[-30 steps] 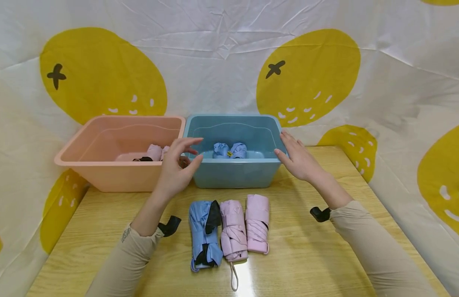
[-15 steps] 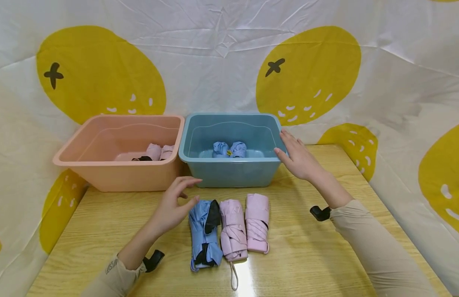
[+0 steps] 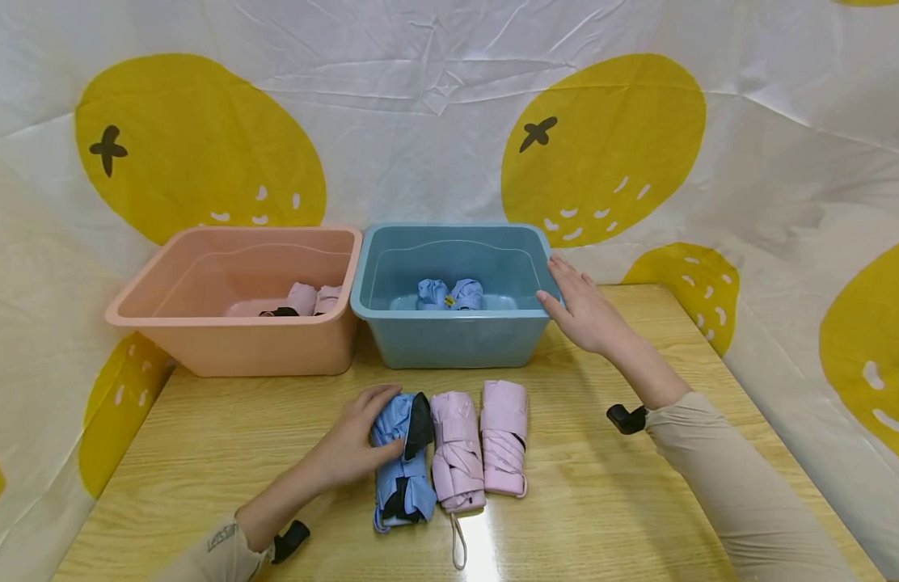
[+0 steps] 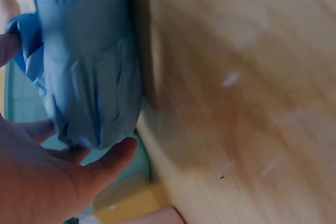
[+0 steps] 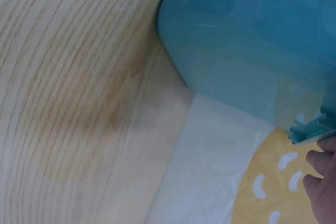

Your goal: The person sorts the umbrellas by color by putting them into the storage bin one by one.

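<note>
My left hand (image 3: 353,443) grips the far end of a blue folded umbrella (image 3: 413,495) with black patches, thumb near its black flap and fingers round its top. Up close in the left wrist view, the blue fabric of the umbrella (image 4: 89,66) lies between the thumb and the fingertips. Beside it lie two pink folded umbrellas, the middle one (image 3: 458,465) with a wrist loop and the right one (image 3: 504,428). My right hand (image 3: 584,311) rests with straight fingers on the right rim of the blue bin (image 3: 457,343); only some fingers (image 5: 321,174) show in the right wrist view.
Left of the blue bin, against it, stands a pink bin (image 3: 253,347) with pink umbrellas (image 3: 301,299) and a black piece inside. Two blue umbrellas (image 3: 466,295) lie in the blue bin. A patterned cloth (image 3: 420,105) hangs behind the wooden table (image 3: 602,501).
My left hand has come down and toward me from the blue bin's front left corner onto the blue umbrella, closing round its far end. The right hand stays on the rim.
</note>
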Demonstrator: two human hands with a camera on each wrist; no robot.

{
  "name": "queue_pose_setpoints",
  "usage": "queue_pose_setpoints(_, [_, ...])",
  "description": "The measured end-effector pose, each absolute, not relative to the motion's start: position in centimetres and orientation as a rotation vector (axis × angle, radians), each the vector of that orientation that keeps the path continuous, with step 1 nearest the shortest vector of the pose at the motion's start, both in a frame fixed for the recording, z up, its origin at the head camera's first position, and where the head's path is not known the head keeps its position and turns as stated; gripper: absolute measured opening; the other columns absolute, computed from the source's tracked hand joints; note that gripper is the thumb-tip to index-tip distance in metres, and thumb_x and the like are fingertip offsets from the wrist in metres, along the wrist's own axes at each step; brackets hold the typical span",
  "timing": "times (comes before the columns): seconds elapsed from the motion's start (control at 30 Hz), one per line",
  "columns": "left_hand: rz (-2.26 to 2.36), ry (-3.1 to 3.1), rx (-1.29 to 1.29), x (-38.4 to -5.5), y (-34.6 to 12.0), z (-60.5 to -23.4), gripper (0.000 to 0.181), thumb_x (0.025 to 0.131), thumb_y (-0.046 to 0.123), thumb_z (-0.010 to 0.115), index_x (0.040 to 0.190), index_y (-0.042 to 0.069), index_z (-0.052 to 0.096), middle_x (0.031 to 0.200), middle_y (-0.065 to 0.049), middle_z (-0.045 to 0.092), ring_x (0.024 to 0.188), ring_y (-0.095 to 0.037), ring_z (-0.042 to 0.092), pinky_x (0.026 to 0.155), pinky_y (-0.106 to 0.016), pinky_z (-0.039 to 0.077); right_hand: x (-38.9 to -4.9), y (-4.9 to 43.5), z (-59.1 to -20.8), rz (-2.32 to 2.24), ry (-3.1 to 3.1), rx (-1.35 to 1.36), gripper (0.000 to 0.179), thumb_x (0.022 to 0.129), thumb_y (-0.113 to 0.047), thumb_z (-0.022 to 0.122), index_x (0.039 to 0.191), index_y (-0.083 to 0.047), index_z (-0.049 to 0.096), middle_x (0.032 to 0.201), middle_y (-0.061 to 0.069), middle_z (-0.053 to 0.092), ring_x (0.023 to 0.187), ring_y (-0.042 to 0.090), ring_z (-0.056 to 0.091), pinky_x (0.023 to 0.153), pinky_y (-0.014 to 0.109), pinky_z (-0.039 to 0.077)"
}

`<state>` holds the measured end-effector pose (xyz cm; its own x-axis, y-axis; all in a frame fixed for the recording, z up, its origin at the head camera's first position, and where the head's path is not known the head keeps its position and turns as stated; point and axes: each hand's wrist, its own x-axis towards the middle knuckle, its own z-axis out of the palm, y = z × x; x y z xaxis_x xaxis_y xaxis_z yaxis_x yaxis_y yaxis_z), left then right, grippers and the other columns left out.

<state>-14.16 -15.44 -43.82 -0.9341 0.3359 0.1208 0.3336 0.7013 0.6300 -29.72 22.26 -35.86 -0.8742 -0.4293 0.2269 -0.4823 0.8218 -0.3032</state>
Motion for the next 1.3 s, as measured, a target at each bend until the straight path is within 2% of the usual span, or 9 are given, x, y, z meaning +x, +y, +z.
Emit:
queue_pose_setpoints(0.2, [1.050, 2.836, 0.505, -14.1, -15.1, -43.9, 0.069, 0.085, 0.035, 0.062, 0.147, 0.018, 0.035, 0.147, -0.011, 0.034, 0.131, -0.034, 0.035, 0.101, -0.056, 0.034, -29.7, 22.2, -35.9, 0.530, -2.863, 0.716, 0.073, 0.099, -0.054, 0.028, 0.151, -0.004, 0.015, 0.159, 0.006, 0.007, 0.146, 0.023, 0.005, 0.114, 0.054, 0.007])
queue_pose_setpoints(0.33, [1.091, 2.789, 0.442, -14.3, -14.9, -43.5, 0.062, 0.092, 0.048, 0.053, 0.145, 0.019, 0.038, 0.147, -0.012, 0.035, 0.132, -0.035, 0.035, 0.102, -0.059, 0.032, -29.6, 22.2, -35.9, 0.539, -2.865, 0.716, 0.073, 0.099, -0.053, 0.028, 0.152, -0.004, 0.014, 0.159, 0.008, 0.007, 0.146, 0.023, 0.004, 0.114, 0.053, 0.006])
queue_pose_setpoints(0.43, [1.071, 2.794, 0.382, -14.5, -14.6, -43.3, 0.070, 0.088, 0.063, 0.049, 0.143, 0.022, 0.041, 0.146, -0.011, 0.036, 0.132, -0.035, 0.036, 0.100, -0.060, 0.033, -29.6, 22.3, -36.0, 0.545, -2.862, 0.714, 0.073, 0.099, -0.054, 0.029, 0.152, -0.005, 0.014, 0.159, 0.007, 0.007, 0.146, 0.022, 0.004, 0.114, 0.053, 0.006])
queue_pose_setpoints(0.57, [0.974, 2.845, 0.347, -14.8, -14.3, -43.6, 0.080, 0.079, 0.071, 0.055, 0.143, 0.024, 0.041, 0.143, -0.009, 0.039, 0.129, -0.034, 0.040, 0.096, -0.058, 0.039, -29.7, 22.3, -36.0, 0.543, -2.854, 0.717, 0.073, 0.099, -0.053, 0.028, 0.151, -0.004, 0.015, 0.159, 0.006, 0.007, 0.146, 0.022, 0.004, 0.114, 0.054, 0.006])
queue_pose_setpoints(0.83, [0.946, 2.833, 0.323, -15.3, -14.1, -44.4, 0.085, 0.074, 0.065, 0.066, 0.144, 0.025, 0.039, 0.138, -0.009, 0.041, 0.117, -0.032, 0.051, 0.089, -0.054, 0.045, -29.8, 22.2, -36.0, 0.537, -2.845, 0.720, 0.073, 0.099, -0.053, 0.028, 0.151, -0.004, 0.016, 0.159, 0.009, 0.010, 0.146, 0.022, 0.005, 0.113, 0.055, 0.008])
queue_pose_setpoints(1.07, [1.098, 2.786, 0.329, -15.5, -13.8, -45.0, 0.077, 0.076, 0.044, 0.076, 0.142, 0.022, 0.042, 0.134, -0.011, 0.041, 0.114, -0.029, 0.052, 0.092, -0.050, 0.044, -29.7, 22.2, -35.9, 0.534, -2.845, 0.722, 0.072, 0.100, -0.052, 0.028, 0.151, -0.003, 0.016, 0.159, 0.010, 0.010, 0.146, 0.023, 0.005, 0.112, 0.057, 0.010])
queue_pose_setpoints(1.3, [1.273, 2.772, 0.323, -15.6, -13.7, -45.6, 0.067, 0.074, 0.026, 0.080, 0.134, 0.019, 0.050, 0.131, -0.010, 0.044, 0.115, -0.028, 0.050, 0.095, -0.048, 0.041, -29.6, 22.3, -36.0, 0.540, -2.849, 0.714, 0.073, 0.099, -0.053, 0.028, 0.151, -0.004, 0.015, 0.159, 0.009, 0.009, 0.146, 0.022, 0.005, 0.113, 0.055, 0.008])
